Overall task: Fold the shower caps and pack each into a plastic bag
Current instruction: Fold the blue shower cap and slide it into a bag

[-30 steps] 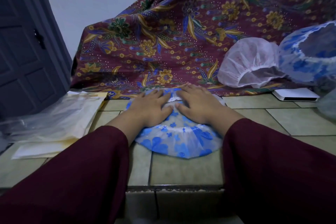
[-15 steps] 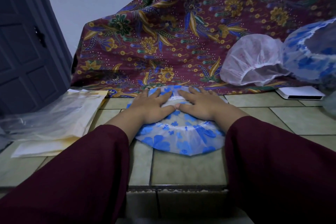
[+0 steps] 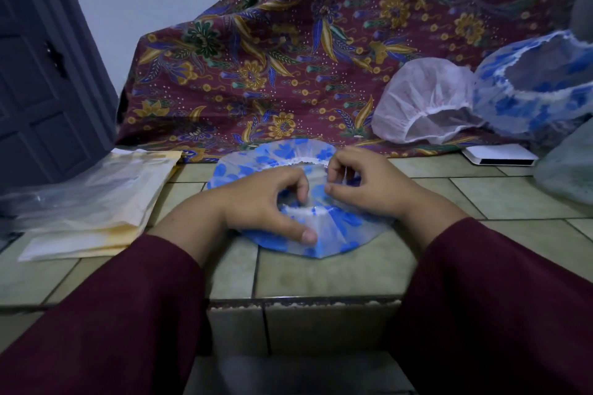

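Observation:
A blue-flowered shower cap lies flattened on the tiled floor in front of me. My left hand has its fingers curled into the cap's white elastic opening, thumb stretched along the near side. My right hand pinches the elastic rim at the cap's right side. A stack of clear and yellowish plastic bags lies at the left. A white shower cap and another blue-flowered shower cap sit at the back right.
A maroon batik cloth drapes over something behind the cap. A flat white box lies on the tiles at the right, beside a pale bag. A dark door stands at the left. The tiled step drops off just in front of me.
Both hands were pressing flat on the cap. Now their fingers are curled and grip the cap's elastic rim, and the cap's far edge is uncovered.

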